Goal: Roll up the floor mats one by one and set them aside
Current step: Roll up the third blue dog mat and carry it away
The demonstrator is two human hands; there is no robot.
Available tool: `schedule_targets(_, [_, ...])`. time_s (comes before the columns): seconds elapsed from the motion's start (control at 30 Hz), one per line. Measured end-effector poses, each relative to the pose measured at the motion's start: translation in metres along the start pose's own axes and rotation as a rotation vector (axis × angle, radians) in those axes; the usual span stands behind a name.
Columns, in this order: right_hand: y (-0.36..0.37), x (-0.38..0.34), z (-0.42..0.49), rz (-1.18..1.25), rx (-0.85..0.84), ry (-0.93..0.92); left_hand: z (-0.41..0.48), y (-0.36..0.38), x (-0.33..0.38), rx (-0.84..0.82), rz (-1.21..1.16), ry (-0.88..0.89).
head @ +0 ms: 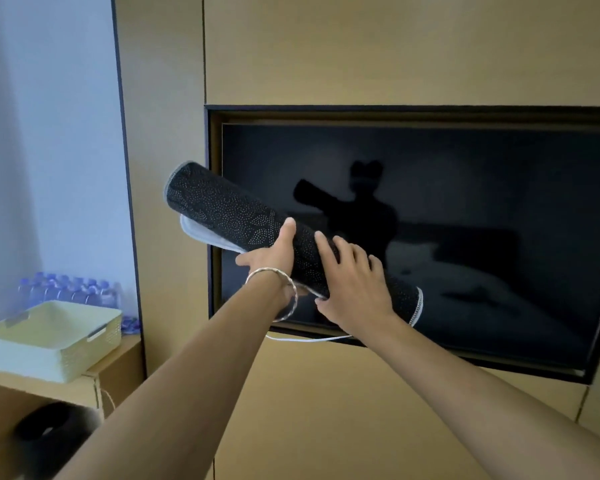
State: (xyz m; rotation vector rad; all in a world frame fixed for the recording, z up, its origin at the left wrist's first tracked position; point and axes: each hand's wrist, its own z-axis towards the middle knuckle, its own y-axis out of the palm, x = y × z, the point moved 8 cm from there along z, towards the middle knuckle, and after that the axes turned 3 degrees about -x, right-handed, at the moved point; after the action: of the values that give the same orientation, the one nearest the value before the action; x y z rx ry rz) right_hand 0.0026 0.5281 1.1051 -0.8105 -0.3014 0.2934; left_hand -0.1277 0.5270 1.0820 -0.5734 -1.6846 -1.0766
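Note:
A rolled floor mat (222, 209), dark with a pattern of small pale dots and a white stitched edge, is held in the air in front of a wall-mounted television. It slants from upper left down to lower right. My left hand (274, 251) grips the roll around its middle from below, thumb on top, a silver bangle on the wrist. My right hand (354, 289) lies flat against the lower right part of the roll, fingers spread over it. A pale loose flap of the mat shows under the upper end.
A black television (465, 202) sits in a recess of the tan wall panels. At lower left, a pale woven basket (49, 344) stands on a wooden cabinet (115, 368), with several water bottles (66, 289) behind it. A dark round object (45, 431) lies in the cabinet opening.

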Motion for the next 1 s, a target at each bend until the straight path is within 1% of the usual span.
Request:
schedule_targets(0.07, [0.008, -0.004, 0.016, -0.031, -0.041, -0.025, 0.020, -0.002, 0.004, -0.088, 0.081, -0.001])
schedule_targets(0.1, [0.014, -0.005, 0.025, -0.019, -0.097, -0.025, 0.032, -0.006, 0.008, -0.115, 0.194, 0.013])
schedule_targets(0.13, [0.021, -0.003, 0.033, 0.000, -0.154, -0.009, 0.044, -0.010, 0.013, -0.139, 0.376, 0.053])
schedule_targets(0.17, [0.026, 0.000, 0.041, 0.006, -0.200, 0.019, 0.057, -0.013, 0.018, -0.164, 0.606, 0.138])
schedule_targets(0.2, [0.029, 0.005, 0.048, 0.003, -0.226, 0.048, 0.067, -0.014, 0.026, -0.172, 0.872, 0.283])
schedule_targets(0.23, [0.033, 0.009, 0.054, -0.008, -0.246, 0.065, 0.074, -0.013, 0.036, -0.150, 1.134, 0.484])
schedule_targets(0.27, [0.037, 0.012, 0.057, -0.021, -0.274, 0.065, 0.076, -0.011, 0.048, -0.104, 1.316, 0.727])
schedule_targets(0.3, [0.043, 0.015, 0.059, -0.023, -0.315, 0.059, 0.071, -0.007, 0.057, -0.063, 1.410, 1.001])
schedule_targets(0.33, [0.049, 0.017, 0.058, -0.014, -0.363, 0.051, 0.068, -0.001, 0.057, -0.076, 1.504, 1.234])
schedule_targets(0.37, [0.055, 0.018, 0.057, -0.008, -0.405, 0.038, 0.066, 0.004, 0.050, -0.110, 1.602, 1.405])
schedule_targets(0.4, [0.061, 0.017, 0.055, -0.008, -0.436, 0.019, 0.069, 0.007, 0.040, -0.173, 1.699, 1.500])
schedule_targets(0.43, [0.067, 0.015, 0.051, -0.013, -0.461, -0.004, 0.078, 0.008, 0.026, -0.242, 1.821, 1.504])
schedule_targets(0.5, [0.082, 0.009, 0.042, -0.031, -0.507, -0.051, 0.097, 0.009, -0.001, -0.373, 2.037, 1.409])
schedule_targets(0.57, [0.096, 0.007, 0.033, -0.034, -0.542, -0.068, 0.112, 0.006, -0.031, -0.478, 2.120, 1.314])
schedule_targets(0.63, [0.110, 0.011, 0.026, 0.000, -0.567, -0.059, 0.122, 0.005, -0.052, -0.540, 2.123, 1.258])
schedule_targets(0.73, [0.133, 0.020, 0.014, 0.042, -0.609, -0.063, 0.139, 0.005, -0.075, -0.649, 2.063, 1.136])
schedule_targets(0.8, [0.153, 0.024, 0.005, 0.044, -0.625, -0.087, 0.145, 0.007, -0.096, -0.705, 2.073, 1.104])
schedule_targets(0.87, [0.179, 0.029, -0.004, 0.038, -0.642, -0.107, 0.152, 0.008, -0.119, -0.746, 2.082, 1.048])
schedule_targets(1.0, [0.235, 0.049, -0.020, 0.086, -0.726, -0.077, 0.169, 0.009, -0.170, -0.798, 2.047, 0.914])
